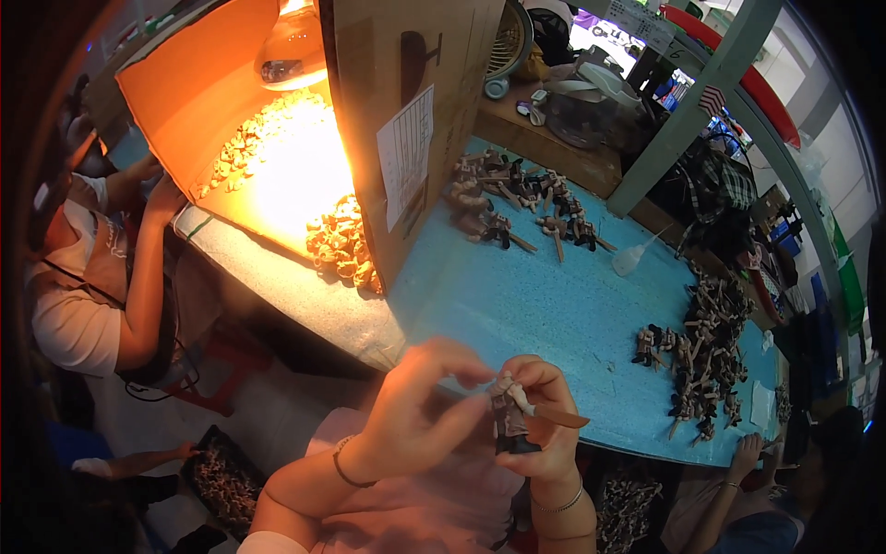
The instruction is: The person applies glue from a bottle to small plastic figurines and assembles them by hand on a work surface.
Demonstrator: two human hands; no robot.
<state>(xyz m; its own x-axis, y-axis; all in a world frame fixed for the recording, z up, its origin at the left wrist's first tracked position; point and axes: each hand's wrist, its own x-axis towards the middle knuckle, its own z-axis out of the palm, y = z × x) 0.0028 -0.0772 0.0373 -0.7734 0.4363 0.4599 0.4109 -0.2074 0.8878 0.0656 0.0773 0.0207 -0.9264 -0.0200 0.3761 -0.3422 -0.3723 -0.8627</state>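
My right hand (551, 443) is closed around a small figurine (510, 420), held upright above the table's near edge. The figurine has a pale upper part, a brownish body and a dark lower end. A brown blade-shaped piece (561, 417) sticks out from it to the right. Beside the figurine's upper left side, my left hand (420, 411) has its thumb and forefinger bent and apart. Whether its fingertips touch the figurine is hard to make out.
Similar figurines lie in a heap (706, 342) at right and a group (526, 194) at the back of the blue table (544, 305). A white squeeze bottle (628, 259) stands between. A lamp (293, 60) lights many small parts in a cardboard box (369, 138). Other people sit left and right.
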